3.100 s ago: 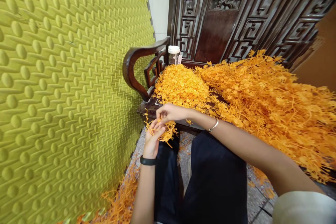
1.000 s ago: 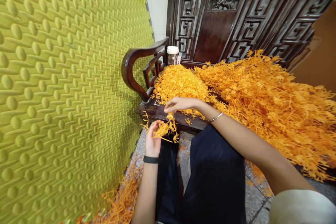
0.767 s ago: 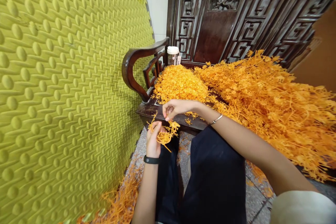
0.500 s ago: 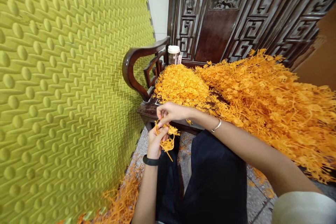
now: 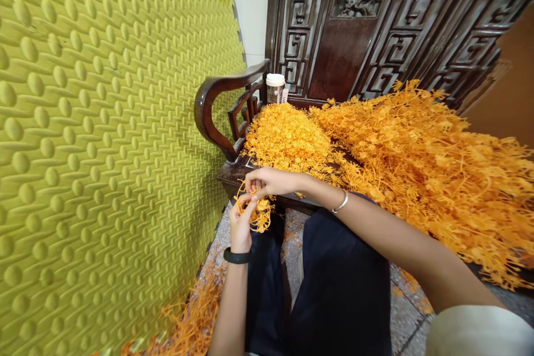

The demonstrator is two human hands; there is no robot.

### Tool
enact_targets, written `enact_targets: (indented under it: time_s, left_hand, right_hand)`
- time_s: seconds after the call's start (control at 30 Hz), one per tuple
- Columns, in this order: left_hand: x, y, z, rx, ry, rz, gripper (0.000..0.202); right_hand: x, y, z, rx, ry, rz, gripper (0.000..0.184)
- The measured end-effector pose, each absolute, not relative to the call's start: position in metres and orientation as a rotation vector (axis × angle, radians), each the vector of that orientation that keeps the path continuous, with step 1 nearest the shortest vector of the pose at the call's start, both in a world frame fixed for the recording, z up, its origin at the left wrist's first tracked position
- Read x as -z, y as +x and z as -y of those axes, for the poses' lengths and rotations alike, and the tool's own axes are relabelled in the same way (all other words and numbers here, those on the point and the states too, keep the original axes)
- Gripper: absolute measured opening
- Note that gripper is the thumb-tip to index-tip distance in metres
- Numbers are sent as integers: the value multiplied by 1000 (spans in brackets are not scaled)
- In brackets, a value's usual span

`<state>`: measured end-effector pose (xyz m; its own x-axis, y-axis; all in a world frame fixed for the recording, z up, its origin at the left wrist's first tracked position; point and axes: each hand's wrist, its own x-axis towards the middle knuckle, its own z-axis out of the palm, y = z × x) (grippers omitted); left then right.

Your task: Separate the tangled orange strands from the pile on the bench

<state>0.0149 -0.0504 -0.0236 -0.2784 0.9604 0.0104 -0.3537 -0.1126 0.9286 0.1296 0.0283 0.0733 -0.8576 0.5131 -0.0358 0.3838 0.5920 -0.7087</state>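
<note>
Between my hands is an orange plastic flower sprig [image 5: 262, 218], with thin curled stems and small blossoms. My left hand [image 5: 240, 229] grips it from below, the thumb pressed against the fingers. Just above, my right hand [image 5: 272, 182] has its thumb and fingertips pinched together on the sprig, touching the left fingertips. What exactly the right fingertips pinch is partly hidden. Behind my hands, a heap of loose orange blossoms [image 5: 287, 136] lies on the dark wooden bench [image 5: 233, 173]. To its right spreads a large pile of orange flower sprigs [image 5: 425, 161].
A curved armrest [image 5: 204, 103] rises at the bench's left end. Behind the heap stands a jar with a white lid [image 5: 275, 80]. A yellow-green foam mat [image 5: 104, 139] stands along the left. Orange stems [image 5: 196, 317] litter the floor beside my left arm.
Both hands have shifted slightly left, still together on the sprig. My left hand has moved up closer under the right fingertips, and the sprig has turned and risen a little.
</note>
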Motion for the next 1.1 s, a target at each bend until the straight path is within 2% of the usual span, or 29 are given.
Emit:
enact_targets:
  time_s: [0.1, 0.3, 0.57, 1.1]
  left_hand:
    - [25, 16, 50, -1575, 800, -1063, 9]
    - [22, 14, 52, -1570, 811, -1078, 7]
    - [11, 7, 53, -1550, 783, -1021, 11]
    - [12, 3, 57, -1554, 556, -845, 9]
  right_hand:
    - [-72, 131, -28, -1016, -793, 2679, 12]
    - [-71, 126, -27, -1207, -854, 2531, 17]
    - [-58, 122, -32, -1790, -814, 2216, 12]
    - [-57, 112, -28, -2038, -472, 2093, 9]
